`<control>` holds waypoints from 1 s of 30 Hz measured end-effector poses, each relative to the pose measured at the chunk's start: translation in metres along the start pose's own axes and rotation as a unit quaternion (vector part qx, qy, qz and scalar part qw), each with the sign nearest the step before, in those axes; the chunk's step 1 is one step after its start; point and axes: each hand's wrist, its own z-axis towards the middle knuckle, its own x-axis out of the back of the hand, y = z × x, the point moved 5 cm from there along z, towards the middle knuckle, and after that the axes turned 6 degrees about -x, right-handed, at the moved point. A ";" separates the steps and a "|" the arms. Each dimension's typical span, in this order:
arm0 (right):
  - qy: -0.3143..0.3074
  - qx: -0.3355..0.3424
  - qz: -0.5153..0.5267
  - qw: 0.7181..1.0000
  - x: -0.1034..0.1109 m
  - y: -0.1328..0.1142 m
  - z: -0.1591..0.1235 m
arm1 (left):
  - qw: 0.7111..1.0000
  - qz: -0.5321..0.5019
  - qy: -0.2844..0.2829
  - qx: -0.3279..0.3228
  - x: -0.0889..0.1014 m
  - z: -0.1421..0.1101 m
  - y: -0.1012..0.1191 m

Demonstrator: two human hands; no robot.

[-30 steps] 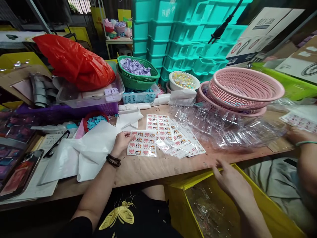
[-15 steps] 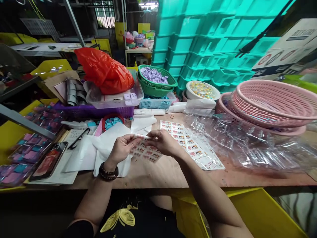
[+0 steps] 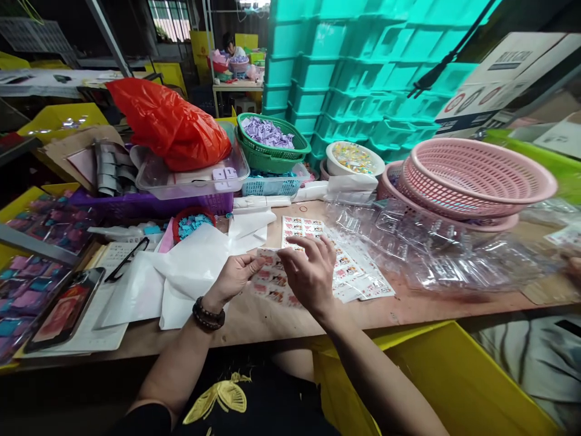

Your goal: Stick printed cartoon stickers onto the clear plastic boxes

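My left hand (image 3: pixel 235 277) pinches the upper left corner of a printed sticker sheet (image 3: pixel 271 283) between thumb and fingers. Small repeated pictures in pink, red and black cover this sheet, which tilts over the table's front part. My right hand (image 3: pixel 312 272) hovers at the sheet's right side, fingers bent and spread, with no object visible in them. Its palm and wrist hide part of the sheet. Just beyond, more sticker sheets (image 3: pixel 363 275) lie overlapping on the wooden table (image 3: pixel 254 324). White backing paper (image 3: pixel 195 260) lies left of my left hand.
Clear plastic blister shells (image 3: pixel 436 260) and pink baskets (image 3: pixel 476 175) occupy the right. Behind are a green basket (image 3: pixel 254 156) of purple pieces, a red bag (image 3: pixel 177 127) and stacked teal crates (image 3: pixel 336 79). A phone (image 3: pixel 68 312) lies left. Another person's hand (image 3: pixel 575 269) shows at the right edge.
My right hand has come away from the sheet's top edge and its fingers have spread. The sheet's top edge has opened out. The view has shifted right, bringing other people into sight.
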 end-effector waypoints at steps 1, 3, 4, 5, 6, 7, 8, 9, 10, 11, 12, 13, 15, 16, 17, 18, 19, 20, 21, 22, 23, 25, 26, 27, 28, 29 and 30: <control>0.003 0.035 -0.035 0.999 0.000 0.002 -0.008 | 1.000 -0.001 -0.016 0.012 -0.002 0.002 -0.005; 0.012 0.098 -0.052 0.994 0.003 0.005 -0.025 | 0.999 0.017 -0.020 0.022 0.000 0.007 -0.014; 0.041 0.114 -0.038 0.992 0.009 0.008 -0.033 | 0.999 0.029 -0.012 0.023 0.003 0.009 -0.018; 0.091 0.108 -0.016 0.990 0.019 0.013 -0.040 | 0.999 0.041 0.001 0.023 0.007 0.012 -0.022; 0.148 0.082 0.009 0.986 0.031 0.021 -0.045 | 0.998 0.054 0.014 0.023 0.012 0.014 -0.026; 0.193 0.040 0.034 0.980 0.042 0.032 -0.049 | 0.997 0.069 0.029 0.023 0.018 0.017 -0.030; 0.209 -0.011 0.053 0.977 0.050 0.045 -0.051 | 0.995 0.088 0.044 0.023 0.024 0.020 -0.032; 0.191 -0.062 0.061 0.978 0.053 0.059 -0.051 | 0.992 0.111 0.059 0.023 0.031 0.023 -0.035; 0.152 -0.107 0.056 0.981 0.052 0.073 -0.052 | 0.987 0.137 0.074 0.023 0.038 0.025 -0.036; 0.101 -0.142 0.036 0.984 0.048 0.087 -0.054 | 0.982 0.166 0.090 0.023 0.044 0.028 -0.036; 0.049 -0.167 0.004 0.985 0.041 0.099 -0.057 | 0.975 0.194 0.107 0.022 0.049 0.030 -0.035; 0.007 -0.183 -0.033 0.983 0.034 0.111 -0.061 | 0.968 0.219 0.125 0.019 0.053 0.030 -0.034; -0.039 -0.194 -0.099 0.975 0.022 0.126 -0.069 | 0.946 0.278 0.169 -0.016 0.053 0.029 -0.025; -0.043 -0.191 -0.115 0.974 0.018 0.130 -0.072 | 0.930 0.311 0.188 -0.052 0.048 0.025 -0.018; -0.038 -0.182 -0.116 0.976 0.016 0.130 -0.074 | 0.914 0.340 0.201 -0.097 0.041 0.021 -0.010; -0.028 -0.166 -0.108 0.980 0.015 0.126 -0.074 | 0.901 0.356 0.203 -0.141 0.032 0.016 -0.003; -0.014 -0.142 -0.096 0.985 0.016 0.120 -0.073 | 0.899 0.353 0.192 -0.175 0.021 0.010 0.003; 0.003 -0.109 -0.090 0.990 0.019 0.112 -0.072 | 0.910 0.325 0.170 -0.191 0.010 0.006 0.007; 0.021 -0.068 -0.097 0.993 0.022 0.102 -0.070 | 0.934 0.274 0.138 -0.181 0.000 0.003 0.008; 0.039 -0.022 -0.117 0.992 0.025 0.091 -0.068 | 0.961 0.211 0.102 -0.150 -0.010 0.001 0.007; 0.056 0.029 -0.147 0.987 0.028 0.080 -0.067 | 0.982 0.146 0.064 -0.099 -0.018 0.001 0.004; 0.074 0.132 -0.211 0.966 0.028 0.061 -0.068 | 0.998 0.035 -0.020 0.040 -0.035 0.002 -0.004; 0.072 0.179 -0.232 0.953 0.026 0.055 -0.070 | 0.992 -0.008 -0.065 0.110 -0.042 0.002 -0.009; 0.063 0.218 -0.245 0.943 0.023 0.050 -0.072 | 0.979 -0.044 -0.105 0.169 -0.049 0.002 -0.014; 0.048 0.249 -0.250 0.935 0.021 0.046 -0.073 | 0.966 -0.075 -0.132 0.211 -0.054 0.003 -0.018; 0.030 0.266 -0.249 0.931 0.020 0.043 -0.074 | 0.955 -0.103 -0.147 0.236 -0.057 0.004 -0.021; 0.014 0.269 -0.240 0.933 0.020 0.042 -0.074 | 0.949 -0.130 -0.146 0.246 -0.058 0.007 -0.025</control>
